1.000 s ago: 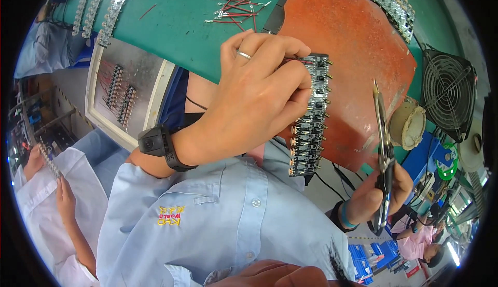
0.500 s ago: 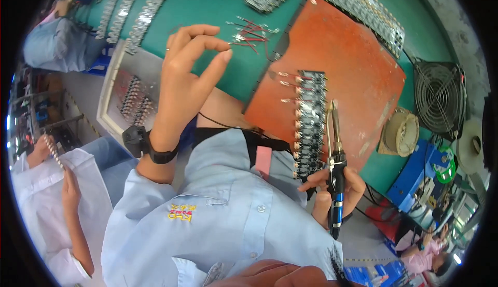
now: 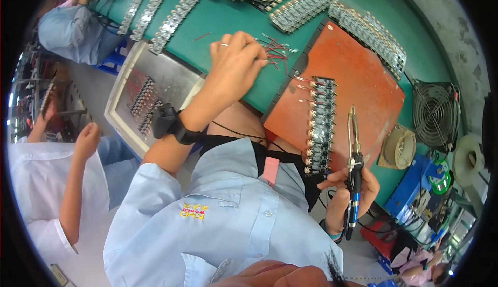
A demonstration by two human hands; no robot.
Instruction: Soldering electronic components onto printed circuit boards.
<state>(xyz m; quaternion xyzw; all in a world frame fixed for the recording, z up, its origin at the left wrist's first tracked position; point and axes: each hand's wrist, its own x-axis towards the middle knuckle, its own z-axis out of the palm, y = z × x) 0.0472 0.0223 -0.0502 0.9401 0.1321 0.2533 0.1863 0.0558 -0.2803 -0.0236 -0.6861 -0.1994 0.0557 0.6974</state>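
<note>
My right hand (image 3: pixel 367 186) is wrapped around a soldering iron (image 3: pixel 354 178), its metal tip pointing away from me. Beside it a long circuit board strip (image 3: pixel 322 126) lies on an orange board (image 3: pixel 371 79); short red wires (image 3: pixel 306 86) stick out from its far left side. My left hand (image 3: pixel 236 61) is closed, thumb and fingertips drawn together at the edge of a loose pile of red wires (image 3: pixel 280 53). What the fingertips pinch, if anything, is hidden. One more red wire (image 3: pixel 202 36) lies apart to the left.
Circuit board strips (image 3: pixel 301 9) are stacked at the back of the green table (image 3: pixel 187 53). A white tray (image 3: pixel 116 100) holds more wired strips. On the right stand a fan (image 3: pixel 436 113), a round tan holder (image 3: pixel 399 147) and a blue box (image 3: pixel 412 180). Another person in white (image 3: pixel 57 178) sits at left.
My left hand has moved from hovering with fingers apart to closing at the wire pile. The soldering iron has shifted slightly away from the strip. The view has moved a little.
</note>
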